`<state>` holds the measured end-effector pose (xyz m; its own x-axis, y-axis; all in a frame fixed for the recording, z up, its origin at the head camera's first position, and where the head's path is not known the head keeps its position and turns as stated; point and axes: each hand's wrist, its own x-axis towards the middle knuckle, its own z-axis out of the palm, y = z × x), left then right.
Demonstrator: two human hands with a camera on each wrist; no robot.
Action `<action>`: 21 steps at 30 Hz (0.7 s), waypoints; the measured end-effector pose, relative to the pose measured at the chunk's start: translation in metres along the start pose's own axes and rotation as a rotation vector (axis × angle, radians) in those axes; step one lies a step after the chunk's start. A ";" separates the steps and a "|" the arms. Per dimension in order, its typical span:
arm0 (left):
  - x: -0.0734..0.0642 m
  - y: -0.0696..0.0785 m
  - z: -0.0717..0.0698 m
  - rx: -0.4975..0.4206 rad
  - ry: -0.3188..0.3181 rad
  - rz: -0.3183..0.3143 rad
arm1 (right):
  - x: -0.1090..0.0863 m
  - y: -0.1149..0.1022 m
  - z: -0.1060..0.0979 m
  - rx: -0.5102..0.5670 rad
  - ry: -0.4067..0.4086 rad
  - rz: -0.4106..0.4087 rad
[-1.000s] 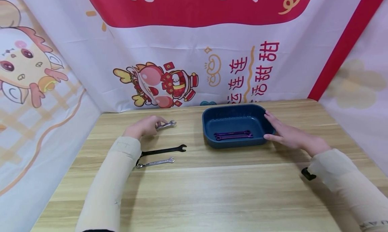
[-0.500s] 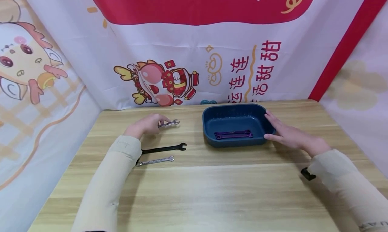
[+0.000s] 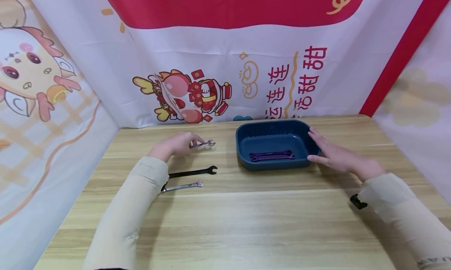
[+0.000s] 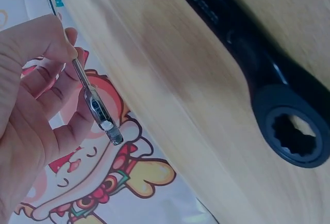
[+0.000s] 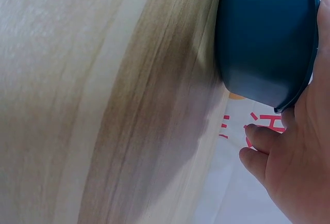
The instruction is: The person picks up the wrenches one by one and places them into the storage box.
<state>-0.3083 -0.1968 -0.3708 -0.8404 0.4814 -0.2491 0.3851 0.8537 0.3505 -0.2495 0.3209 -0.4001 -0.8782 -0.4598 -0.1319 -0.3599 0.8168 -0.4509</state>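
Observation:
My left hand (image 3: pixel 181 144) pinches a silver combination wrench (image 3: pixel 208 144) between thumb and fingers. In the left wrist view this wrench (image 4: pixel 95 108) is held above the wooden table, its ring end towards the camera. At the right edge of a dark blue bin (image 3: pixel 275 166), my right hand (image 3: pixel 332 155) rests with fingers extended. The right wrist view has the hand (image 5: pixel 294 162) against the bin (image 5: pixel 268 33). Two purple wrenches (image 3: pixel 273 157) lie inside the bin.
Nearer than my left hand, a black wrench (image 3: pixel 192 173) and a second silver wrench (image 3: pixel 184 186) lie on the wooden table (image 3: pixel 246 223), partly covered by the left sleeve (image 3: pixel 134 199). A printed cloth (image 3: pixel 211 46) hangs behind the table.
My left hand has moved slightly to the right, towards the bin, carrying the silver wrench. The right hand and the bin have stayed in place.

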 end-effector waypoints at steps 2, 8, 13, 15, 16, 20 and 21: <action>0.001 0.002 0.001 0.015 0.001 0.010 | 0.000 0.000 0.000 0.001 0.000 -0.004; 0.002 0.008 0.001 0.033 -0.002 0.038 | 0.000 0.002 0.001 0.004 0.007 -0.014; 0.002 0.014 0.001 0.025 -0.014 0.067 | 0.000 0.002 0.000 0.002 0.007 -0.011; 0.002 0.016 0.000 0.022 -0.015 0.078 | -0.001 0.002 0.000 0.001 0.007 -0.011; 0.002 0.017 0.000 0.022 -0.013 0.085 | -0.001 0.002 0.000 0.001 0.007 -0.011; 0.003 0.020 -0.001 0.019 -0.001 0.113 | -0.001 0.002 0.001 0.003 0.007 -0.014; 0.003 0.021 -0.002 0.016 0.001 0.123 | 0.000 0.002 0.001 0.003 0.007 -0.015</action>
<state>-0.3036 -0.1776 -0.3623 -0.7868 0.5825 -0.2041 0.4912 0.7912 0.3643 -0.2497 0.3228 -0.4018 -0.8750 -0.4693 -0.1188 -0.3721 0.8090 -0.4551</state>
